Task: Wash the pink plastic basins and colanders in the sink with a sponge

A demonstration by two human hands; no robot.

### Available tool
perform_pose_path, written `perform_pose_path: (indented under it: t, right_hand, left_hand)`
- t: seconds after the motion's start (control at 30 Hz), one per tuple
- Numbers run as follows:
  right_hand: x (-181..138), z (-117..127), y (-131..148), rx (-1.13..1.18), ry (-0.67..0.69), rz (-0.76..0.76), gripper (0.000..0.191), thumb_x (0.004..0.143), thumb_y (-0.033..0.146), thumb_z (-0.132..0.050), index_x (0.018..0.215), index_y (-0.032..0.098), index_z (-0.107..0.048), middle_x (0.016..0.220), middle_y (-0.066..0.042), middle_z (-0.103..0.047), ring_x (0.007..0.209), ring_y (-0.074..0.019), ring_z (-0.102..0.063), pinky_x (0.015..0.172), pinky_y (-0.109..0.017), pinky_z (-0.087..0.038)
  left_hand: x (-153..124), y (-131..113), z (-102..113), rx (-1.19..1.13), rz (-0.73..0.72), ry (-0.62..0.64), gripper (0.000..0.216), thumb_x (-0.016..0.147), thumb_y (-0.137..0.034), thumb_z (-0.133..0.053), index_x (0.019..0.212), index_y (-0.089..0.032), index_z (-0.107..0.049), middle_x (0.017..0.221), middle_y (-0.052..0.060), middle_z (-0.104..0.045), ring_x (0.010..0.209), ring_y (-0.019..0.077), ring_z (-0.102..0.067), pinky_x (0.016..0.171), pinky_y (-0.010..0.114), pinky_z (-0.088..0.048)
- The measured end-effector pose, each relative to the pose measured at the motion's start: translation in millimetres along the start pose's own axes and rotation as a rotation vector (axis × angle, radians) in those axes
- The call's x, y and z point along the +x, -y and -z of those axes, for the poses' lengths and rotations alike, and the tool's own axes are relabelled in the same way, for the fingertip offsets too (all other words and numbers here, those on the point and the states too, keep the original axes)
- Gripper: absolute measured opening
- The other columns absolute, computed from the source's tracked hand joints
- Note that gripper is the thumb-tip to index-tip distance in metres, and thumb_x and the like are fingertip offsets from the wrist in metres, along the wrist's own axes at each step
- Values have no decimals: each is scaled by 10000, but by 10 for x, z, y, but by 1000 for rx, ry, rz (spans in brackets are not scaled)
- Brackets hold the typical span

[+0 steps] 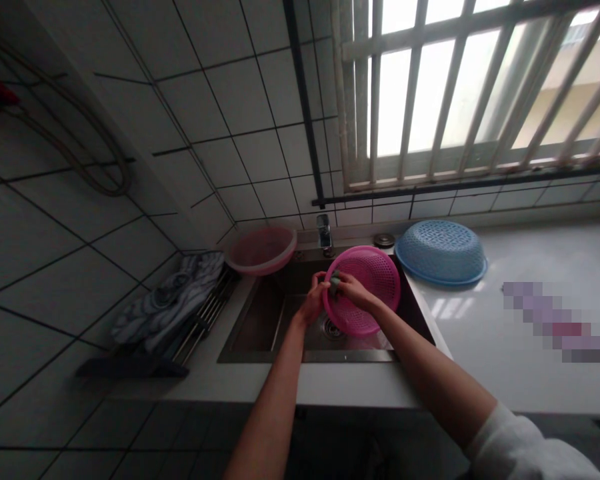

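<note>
A bright pink colander (377, 280) is tilted in the steel sink (265, 320), its perforated inside towards me. My left hand (312, 304) is closed around the colander's left rim. Against the inside of that same rim, my right hand (356, 291) is closed on a small grey-green scrubbing pad (335, 283). The pad's exact kind is hard to make out, and fingers cover part of it.
Behind the sink stands a faucet (324, 233), with a pale pink basin (263, 250) to its left. An upside-down blue basket (443, 253) rests on the right counter. Left lie a patterned cloth (173, 303) and a metal rack (207, 320). A barred window is above.
</note>
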State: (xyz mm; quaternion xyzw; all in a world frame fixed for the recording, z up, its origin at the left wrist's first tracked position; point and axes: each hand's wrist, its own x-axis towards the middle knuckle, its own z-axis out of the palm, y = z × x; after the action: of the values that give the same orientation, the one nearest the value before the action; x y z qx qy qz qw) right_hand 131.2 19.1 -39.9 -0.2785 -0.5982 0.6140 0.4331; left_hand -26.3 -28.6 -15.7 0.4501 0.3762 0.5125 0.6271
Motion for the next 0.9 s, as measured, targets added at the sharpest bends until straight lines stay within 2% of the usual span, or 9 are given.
perform_pose_path:
  t: [0.07, 0.13, 0.23, 0.3, 0.37, 0.57, 0.67, 0.83, 0.9]
  right_hand:
    - [-40, -128, -33, -38, 220, -39, 207, 757, 288, -609, 925, 171, -635, 802, -10, -618, 640, -122, -516, 581, -224, -426]
    - [-53, -191, -42, -57, 258, -38, 187, 760, 277, -616, 914, 172, -635, 791, -8, -616, 630, -120, -511, 580, -226, -426]
    - [-5, -109, -8, -36, -10, 35, 191, 780, 314, -595, 916, 180, -614, 788, -5, -604, 644, -126, -504, 598, -230, -434]
    - [39, 5, 19, -20, -251, 88, 213, 782, 337, -571, 927, 184, -599, 830, -12, -609, 686, -134, -513, 623, -231, -446]
    - [60, 91, 25, -22, -348, 100, 237, 781, 349, -556, 945, 184, -598, 867, -17, -617, 712, -139, -516, 629, -227, -448]
    - [-30, -38, -80, -71, 181, -22, 227, 762, 279, -588, 954, 176, -653, 876, -27, -648, 711, -144, -543, 640, -241, -457]
    - [-45, -112, -90, -85, 226, 11, 250, 733, 247, -617, 968, 174, -662, 958, -49, -676, 807, -168, -587, 725, -268, -491]
    - [6, 33, 6, -70, -193, 76, 242, 798, 326, -556, 991, 185, -591, 839, -19, -630, 676, -146, -542, 597, -241, -461]
    - [7, 67, 9, -66, -258, 78, 224, 802, 326, -543, 978, 190, -572, 799, -6, -608, 637, -136, -519, 562, -230, -441]
  left_hand:
    - [-21, -12, 31, -9, 89, -16, 445, 809, -513, -724, 1087, -170, -672, 853, 25, -734, 669, 146, -657, 643, 269, -527]
    - [-19, -11, 37, -4, 139, -22, 510, 807, -592, -709, 1023, -129, -704, 808, 56, -740, 673, 170, -672, 653, 292, -537]
    - [12, 6, -11, -3, 78, -25, 557, 790, -604, -738, 1127, -161, -721, 1018, 98, -773, 953, 250, -714, 891, 378, -548]
    - [31, 19, -47, 37, 21, -7, 576, 793, -572, -756, 1228, -199, -698, 1230, 106, -729, 1181, 289, -648, 1068, 428, -464]
    - [41, 34, -54, 111, -27, 19, 597, 810, -548, -751, 1299, -216, -665, 1382, 107, -648, 1335, 303, -545, 1173, 452, -357]
    - [8, 67, 88, 163, 8, 23, 625, 807, -505, -767, 1336, -206, -621, 1302, 118, -682, 1262, 297, -596, 1141, 466, -386]
    - [4, 54, 112, 113, 45, -9, 640, 799, -510, -773, 1331, -193, -612, 1218, 113, -713, 1163, 291, -651, 1082, 458, -444]
    - [46, 50, 10, 103, -23, -33, 598, 824, -549, -738, 1320, -230, -639, 1363, 101, -660, 1308, 300, -568, 1165, 458, -366]
    - [57, 54, -18, 104, -14, 0, 615, 811, -579, -737, 1302, -216, -664, 1404, 105, -636, 1362, 322, -521, 1189, 467, -335]
